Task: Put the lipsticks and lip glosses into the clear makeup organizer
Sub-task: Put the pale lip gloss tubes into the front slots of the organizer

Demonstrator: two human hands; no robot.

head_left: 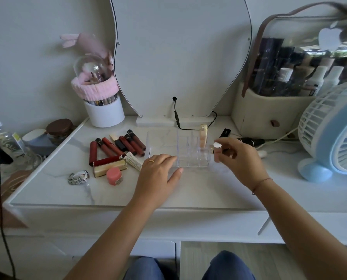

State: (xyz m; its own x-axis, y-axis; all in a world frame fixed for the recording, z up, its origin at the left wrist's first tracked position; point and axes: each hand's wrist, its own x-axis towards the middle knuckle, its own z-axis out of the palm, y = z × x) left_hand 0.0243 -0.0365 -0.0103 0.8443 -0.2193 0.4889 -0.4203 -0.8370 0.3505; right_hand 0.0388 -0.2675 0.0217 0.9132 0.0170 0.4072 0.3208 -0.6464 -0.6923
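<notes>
The clear makeup organizer (190, 153) stands on the white vanity top, with a pale peach lipstick (203, 136) upright in a back slot. My left hand (158, 174) rests against the organizer's left front side with its fingers relaxed. My right hand (237, 158) pinches a small tube with a white cap (217, 147) just right of the organizer. Several dark red lip glosses (118, 147) and lipsticks lie in a heap to the left. A black lipstick (250, 141) lies behind my right hand.
A pink jar (114, 176) and a gold tube (110, 167) lie front left, next to a key ring (78, 176). A white brush holder (105, 112) stands back left, a mirror behind, a cosmetics case (269, 110) and a blue fan (334, 134) on the right.
</notes>
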